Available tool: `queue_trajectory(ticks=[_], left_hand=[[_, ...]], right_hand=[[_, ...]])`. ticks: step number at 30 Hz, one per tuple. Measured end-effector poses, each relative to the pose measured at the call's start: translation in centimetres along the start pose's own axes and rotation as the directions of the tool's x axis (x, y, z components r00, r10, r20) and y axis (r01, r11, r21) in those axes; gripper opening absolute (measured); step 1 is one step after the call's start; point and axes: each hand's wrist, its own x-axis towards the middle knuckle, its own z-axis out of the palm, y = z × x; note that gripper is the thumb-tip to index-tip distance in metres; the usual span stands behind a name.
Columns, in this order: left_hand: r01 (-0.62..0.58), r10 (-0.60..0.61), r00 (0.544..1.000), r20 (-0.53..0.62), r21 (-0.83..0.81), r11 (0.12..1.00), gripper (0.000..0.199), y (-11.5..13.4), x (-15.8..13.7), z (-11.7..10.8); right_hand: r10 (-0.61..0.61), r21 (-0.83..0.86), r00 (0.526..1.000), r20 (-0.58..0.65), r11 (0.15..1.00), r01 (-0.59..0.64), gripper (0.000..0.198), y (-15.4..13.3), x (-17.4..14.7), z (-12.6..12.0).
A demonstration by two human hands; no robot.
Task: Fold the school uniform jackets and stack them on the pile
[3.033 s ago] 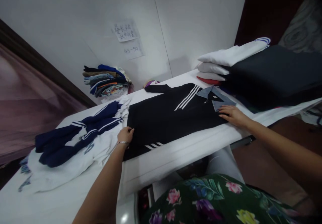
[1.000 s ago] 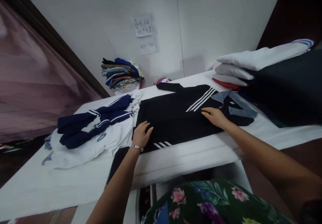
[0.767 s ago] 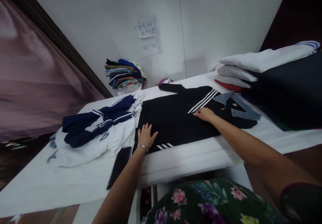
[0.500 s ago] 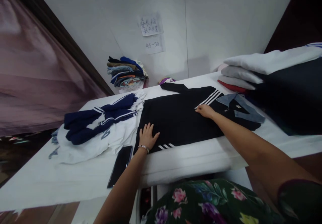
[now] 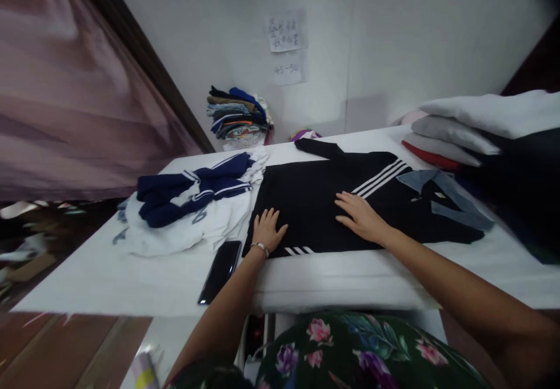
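A black long-sleeved shirt (image 5: 306, 188) with white stripes and a blue-grey denim-like collar lies flat on the white-covered table (image 5: 144, 287), its collar to the right. One sleeve sticks out past its far edge. On the shirt's lower left part rests my left hand (image 5: 269, 230), fingers spread, palm down, a bracelet at the wrist. Near the middle, just beside the three white stripes, my right hand (image 5: 359, 217) lies flat with its fingers extended. Neither hand grips the cloth.
Left of the shirt lie a navy garment (image 5: 192, 193) and a white garment (image 5: 161, 237). A black phone (image 5: 220, 272) is by my left forearm. Folded clothes form a stack (image 5: 238, 118) at the back and another pile (image 5: 459, 135) at the right. Paper signs (image 5: 286, 30) hang on the wall.
My right hand has let go of the striped part it pinched and now lies flat on the shirt. My left hand stays on the lower left part. The view has shifted slightly.
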Motion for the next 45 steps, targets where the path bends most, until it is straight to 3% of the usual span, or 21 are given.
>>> queue_trajectory(ticks=[2, 5, 8, 10, 13, 16, 20, 25, 30, 36, 42, 45], left_hand=[[0.002, -0.002, 1.0, 0.0, -0.013, 1.0, 0.058, 0.3, -0.2, 0.0], [0.015, -0.015, 1.0, -0.002, -0.043, 0.999, 0.058, 0.7, -0.4, -0.1], [0.052, -0.054, 0.998, -0.027, -0.082, 0.995, 0.054, 0.4, -0.5, -0.6], [0.128, -0.139, 0.986, -0.096, -0.11, 0.986, 0.049, -0.6, -0.6, -1.2], [0.298, -0.321, 0.93, -0.18, -0.143, 0.944, 0.041, -2.6, -0.8, -2.3], [0.439, -0.454, 0.885, -0.098, -0.144, 0.887, 0.039, -4.1, -0.9, -2.8], [0.513, -0.519, 0.855, 0.006, -0.159, 0.844, 0.033, -4.6, -0.8, -3.0], [0.545, -0.557, 0.831, 0.011, -0.226, 0.808, 0.024, -4.5, -0.9, -3.9], [0.584, -0.57, 0.811, 0.128, -0.155, 0.796, 0.031, -4.9, -1.0, -3.8], [0.505, -0.503, 0.863, 0.045, -0.05, 0.862, 0.049, -4.6, -0.3, -3.5], [0.449, -0.452, 0.889, 0.072, 0.045, 0.892, 0.057, -4.5, 1.1, -3.6], [0.448, -0.446, 0.888, 0.114, 0.008, 0.894, 0.055, -5.3, 2.2, -3.2]], right_hand=[[-0.064, -0.008, 0.996, 0.065, 0.998, 0.064, 0.058, -0.1, -1.2, 1.1], [0.032, -0.065, 0.987, 0.157, 0.998, -0.022, 0.064, 1.6, -1.9, 3.0], [0.044, -0.105, 0.986, 0.163, 0.994, -0.027, 0.066, 3.2, -1.9, 4.4], [0.029, -0.119, 0.989, 0.147, 0.993, -0.011, 0.066, 3.6, -1.9, 4.7], [0.026, -0.122, 0.988, 0.15, 0.993, -0.007, 0.067, 3.6, -2.0, 4.7], [0.021, -0.12, 0.988, 0.15, 0.993, -0.003, 0.068, 3.6, -2.1, 4.7], [0.005, -0.114, 0.99, 0.14, 0.993, 0.011, 0.069, 3.8, -2.1, 4.7], [0.014, -0.084, 0.989, 0.148, 0.996, -0.001, 0.064, 3.5, -2.0, 4.6], [0.011, -0.044, 0.988, 0.152, 0.999, -0.004, 0.061, 2.6, -1.7, 3.8], [0.014, 0.018, 0.989, 0.146, 1.0, -0.017, 0.059, 2.1, -1.3, 3.1], [0.037, 0.097, 0.984, 0.172, 0.994, -0.054, 0.063, 1.9, -1.1, 2.6], [0.054, 0.192, 0.988, 0.146, 0.978, -0.081, 0.06, 1.7, -1.2, 2.0]])
